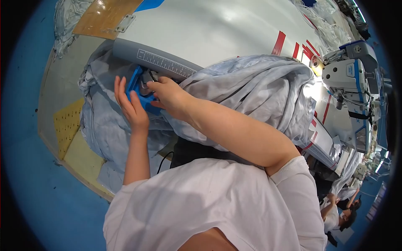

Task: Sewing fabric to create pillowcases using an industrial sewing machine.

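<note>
A small blue open-topped box [135,78] sits on grey fabric at the table's front edge, with shiny metal-looking parts inside. My left hand [133,109] is at its left side, fingers stretched out and thumb raised; whether it touches the box I cannot tell. My right hand [171,97] reaches over the right side, its fingers bent and drawn together at a small dark piece [152,76]. What exactly the fingertips hold is hidden. Light grey fabric [251,81] lies heaped to the right, and more grey fabric [98,121] hangs below the box.
A ruler strip [165,62] runs along the edge of the white table [201,31]. Red tape strips [279,43] mark its surface. At the right stands a sewing machine [345,77]. A yellow dotted sheet [67,125] lies left. Another person [335,215] is at far right.
</note>
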The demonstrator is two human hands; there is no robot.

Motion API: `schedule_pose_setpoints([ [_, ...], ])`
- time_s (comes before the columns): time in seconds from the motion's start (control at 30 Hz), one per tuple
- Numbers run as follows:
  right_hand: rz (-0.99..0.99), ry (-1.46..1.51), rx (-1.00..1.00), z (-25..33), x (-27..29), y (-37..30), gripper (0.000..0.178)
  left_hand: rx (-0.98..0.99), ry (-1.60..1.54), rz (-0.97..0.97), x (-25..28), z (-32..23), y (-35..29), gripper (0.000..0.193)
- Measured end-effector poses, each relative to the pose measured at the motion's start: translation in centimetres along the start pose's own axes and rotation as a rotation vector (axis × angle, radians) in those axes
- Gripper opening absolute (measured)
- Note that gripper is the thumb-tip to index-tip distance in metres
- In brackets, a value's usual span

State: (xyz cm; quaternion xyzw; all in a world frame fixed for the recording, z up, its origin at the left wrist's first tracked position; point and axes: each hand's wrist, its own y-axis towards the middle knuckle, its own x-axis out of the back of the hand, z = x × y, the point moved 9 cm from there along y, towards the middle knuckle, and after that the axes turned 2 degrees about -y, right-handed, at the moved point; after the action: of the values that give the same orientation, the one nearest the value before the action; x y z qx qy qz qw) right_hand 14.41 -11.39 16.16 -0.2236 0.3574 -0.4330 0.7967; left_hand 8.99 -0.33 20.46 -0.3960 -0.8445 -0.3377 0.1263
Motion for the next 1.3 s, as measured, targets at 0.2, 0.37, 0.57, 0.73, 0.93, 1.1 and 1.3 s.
schedule_pose_setpoints([
  [0.2, 0.211, -0.252, 0.403, 2.7, 0.7, -5.9, 0.043, -0.005, 0.038, 0.032, -3.4, -0.5, -0.6, 0.056],
  [0.37, 0.259, -0.487, 0.371, 0.9, 5.0, -12.3, 0.025, -0.043, -0.289, -0.019, -7.3, -1.9, 4.1, 0.071],
  [0.57, -0.443, -0.647, 0.791, 3.6, 18.3, -25.9, 0.017, -0.246, -0.255, 0.363, -8.4, -11.8, -1.6, 0.101],
  [0.73, -1.388, -0.855, 0.835, 1.7, 30.7, -38.9, 0.02, -0.384, 0.152, 0.612, -11.7, -9.5, -6.9, 0.085],
  [0.93, -1.293, -1.079, 0.77, 0.5, 32.9, -34.9, 0.031, -1.039, 0.287, 0.327, -16.9, -20.4, 8.4, 0.026],
  [1.1, -1.123, -0.897, 0.858, 0.7, 31.8, -32.7, 0.025, -0.41, 0.134, 0.439, -26.9, -30.1, 17.0, 0.051],
  [1.3, -0.322, 0.073, 0.544, -3.9, 31.3, -28.7, 0.047, -0.601, 0.311, 1.324, -27.9, -27.1, -6.8, 0.096],
])
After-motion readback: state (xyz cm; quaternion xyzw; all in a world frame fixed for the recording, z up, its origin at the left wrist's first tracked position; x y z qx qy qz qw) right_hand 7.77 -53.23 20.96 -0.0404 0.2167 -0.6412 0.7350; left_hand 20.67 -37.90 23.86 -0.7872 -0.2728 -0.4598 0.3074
